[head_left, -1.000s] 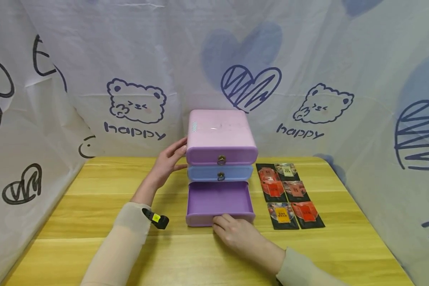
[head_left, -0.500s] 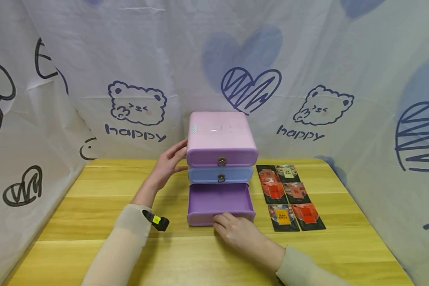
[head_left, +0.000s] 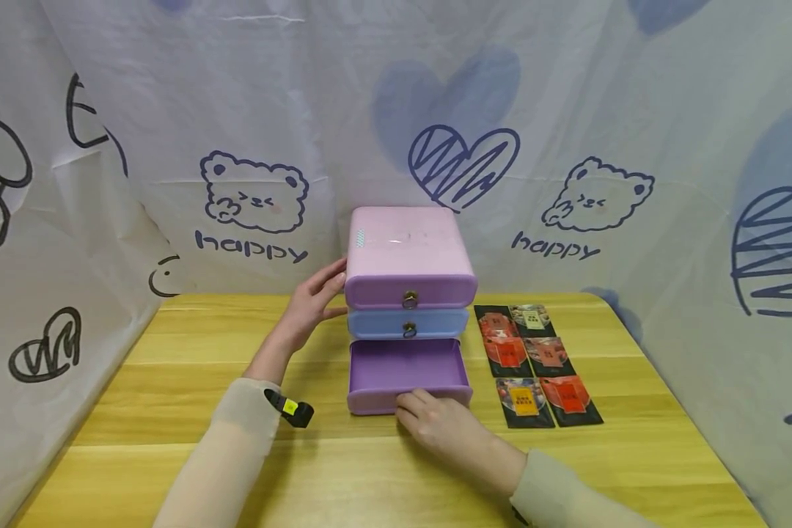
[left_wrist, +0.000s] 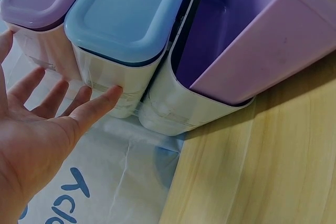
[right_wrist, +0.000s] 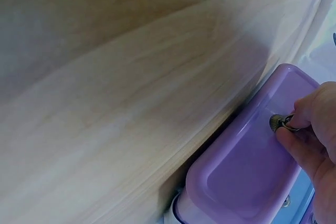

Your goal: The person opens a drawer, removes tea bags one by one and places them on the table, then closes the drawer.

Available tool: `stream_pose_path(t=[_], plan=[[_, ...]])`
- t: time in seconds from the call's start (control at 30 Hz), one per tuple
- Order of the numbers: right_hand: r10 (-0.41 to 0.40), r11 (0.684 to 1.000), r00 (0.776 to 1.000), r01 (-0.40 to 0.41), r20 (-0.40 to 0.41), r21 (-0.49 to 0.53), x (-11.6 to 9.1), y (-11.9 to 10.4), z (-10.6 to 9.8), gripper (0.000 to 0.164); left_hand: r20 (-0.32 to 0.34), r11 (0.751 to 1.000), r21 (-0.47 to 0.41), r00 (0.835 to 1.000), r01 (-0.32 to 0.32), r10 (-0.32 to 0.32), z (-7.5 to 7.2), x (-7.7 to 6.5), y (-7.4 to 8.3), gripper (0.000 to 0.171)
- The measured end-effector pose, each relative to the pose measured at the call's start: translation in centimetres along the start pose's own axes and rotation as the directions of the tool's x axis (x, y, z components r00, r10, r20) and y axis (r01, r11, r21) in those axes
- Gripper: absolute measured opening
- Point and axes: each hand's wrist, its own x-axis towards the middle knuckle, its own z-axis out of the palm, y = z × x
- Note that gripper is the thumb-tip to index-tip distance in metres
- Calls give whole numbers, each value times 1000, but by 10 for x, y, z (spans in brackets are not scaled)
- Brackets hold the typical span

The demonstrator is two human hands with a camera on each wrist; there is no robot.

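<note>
A three-tier drawer cabinet [head_left: 405,238] with a pink top stands at the back of the table. Its purple bottom drawer [head_left: 372,402] is pulled partway out, and nothing shows in the part of it that I can see. My right hand [head_left: 445,431] pinches the brass ring pull [right_wrist: 275,123] on that drawer's front between thumb and finger. My left hand [head_left: 305,312] is at the cabinet's left side with fingers spread; in the left wrist view the fingertips lie against the pale side wall [left_wrist: 107,82]. The blue middle drawer [head_left: 376,324] and purple top drawer [head_left: 372,292] are closed.
Several black-and-red food packets [head_left: 546,357] lie flat in two columns to the right of the cabinet. A white printed curtain [head_left: 257,95] hangs behind and at both sides of the wooden table [head_left: 343,477].
The bottom drawer has slid a little inward, toward the cabinet, with my right hand on its pull. My left hand keeps its place on the side. The head view has tilted slightly.
</note>
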Motion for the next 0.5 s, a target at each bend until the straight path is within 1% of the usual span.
stream_pose_path(t=[0.2, 0.5], plan=[[-3, 1000, 1000, 3, 6, -28, 1, 2, 3, 28, -3, 1000, -8, 1000, 0, 0, 1, 0, 0, 58], [10, 1000, 999, -10, 32, -4, 2, 5, 3, 29, 3, 1000, -9, 1000, 1, 0, 1, 0, 0, 58]])
